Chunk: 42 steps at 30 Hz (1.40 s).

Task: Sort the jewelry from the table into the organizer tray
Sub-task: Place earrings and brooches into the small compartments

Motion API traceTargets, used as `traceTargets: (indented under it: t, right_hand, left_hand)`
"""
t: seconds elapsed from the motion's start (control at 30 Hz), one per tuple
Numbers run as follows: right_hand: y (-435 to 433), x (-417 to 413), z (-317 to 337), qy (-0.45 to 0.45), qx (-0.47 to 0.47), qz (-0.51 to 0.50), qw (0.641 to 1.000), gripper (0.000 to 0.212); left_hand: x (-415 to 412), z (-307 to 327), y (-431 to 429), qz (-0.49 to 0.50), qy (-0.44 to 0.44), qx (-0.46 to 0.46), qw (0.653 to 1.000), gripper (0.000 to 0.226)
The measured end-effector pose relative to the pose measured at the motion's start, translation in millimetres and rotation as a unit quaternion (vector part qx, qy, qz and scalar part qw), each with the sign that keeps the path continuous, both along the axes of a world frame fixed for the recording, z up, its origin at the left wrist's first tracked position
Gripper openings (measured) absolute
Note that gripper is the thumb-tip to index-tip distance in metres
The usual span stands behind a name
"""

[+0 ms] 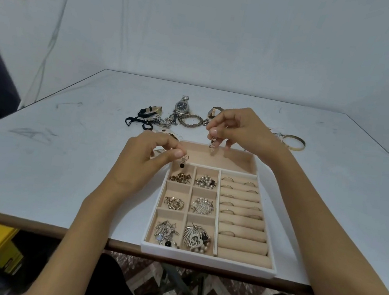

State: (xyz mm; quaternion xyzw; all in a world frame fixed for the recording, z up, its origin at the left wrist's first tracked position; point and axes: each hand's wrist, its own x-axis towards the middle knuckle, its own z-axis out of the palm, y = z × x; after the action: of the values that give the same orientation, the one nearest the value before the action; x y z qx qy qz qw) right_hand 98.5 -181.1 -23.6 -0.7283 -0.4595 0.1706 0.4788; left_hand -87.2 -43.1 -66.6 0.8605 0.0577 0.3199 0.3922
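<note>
A beige organizer tray with a white rim lies at the table's near edge. Its small left compartments hold earrings and pendants, and its right side has ring rolls with several rings. My left hand pinches a small earring with a black bead above the tray's top-left small compartment. My right hand pinches a small silver dangling earring over the long empty back compartment.
Behind the tray lie a silver watch, a beaded bracelet, a black cord piece with chains, another watch partly behind my right hand, and a gold bangle at the right. The tray overhangs the table's front edge slightly.
</note>
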Motion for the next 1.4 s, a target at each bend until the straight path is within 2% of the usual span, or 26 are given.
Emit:
traceTargets:
  t: [0.13,0.37,0.53,0.67,0.87,1.07,1.17,1.4]
  right_hand:
    - [1.9,0.4,-1.3,-0.005,-0.004,0.004,1.000,0.009]
    - [2.4,-0.8,-1.8,-0.014,-0.009,0.014,1.000,0.009]
    - [3.2,-0.2,-3.0,-0.026,-0.022,0.016,0.999,0.008]
    - [3.1,0.3,-4.3,-0.035,-0.028,0.015,0.999,0.008]
    - [3.6,0.6,-5.1,-0.043,-0.036,0.016,0.998,0.008]
    - [2.9,0.9,-5.4,-0.040,-0.034,0.021,0.998,0.008]
    - [3.2,0.8,-5.2,-0.043,-0.036,0.023,0.998,0.008]
    - [3.5,-0.2,-4.8,-0.038,-0.039,0.024,0.998,0.008]
  left_hand:
    - [1.9,-5.0,2.8,-0.006,0.035,0.028,0.999,0.017]
    - [0.5,-5.2,2.1,0.014,0.068,0.020,0.997,0.002]
    - [-0.2,-4.2,0.9,-0.003,0.083,-0.006,0.997,0.007]
    - [-1.9,-7.3,-1.2,0.016,0.081,-0.024,0.996,0.009]
    - [0.1,-5.8,3.2,0.013,0.088,0.033,0.995,0.017]
    - [1.2,-5.1,3.3,0.013,0.077,0.025,0.997,0.006]
    - [0.9,-8.6,1.9,0.005,0.078,0.023,0.997,0.014]
    - [2.4,-9.5,3.0,0.014,0.084,0.036,0.996,0.017]
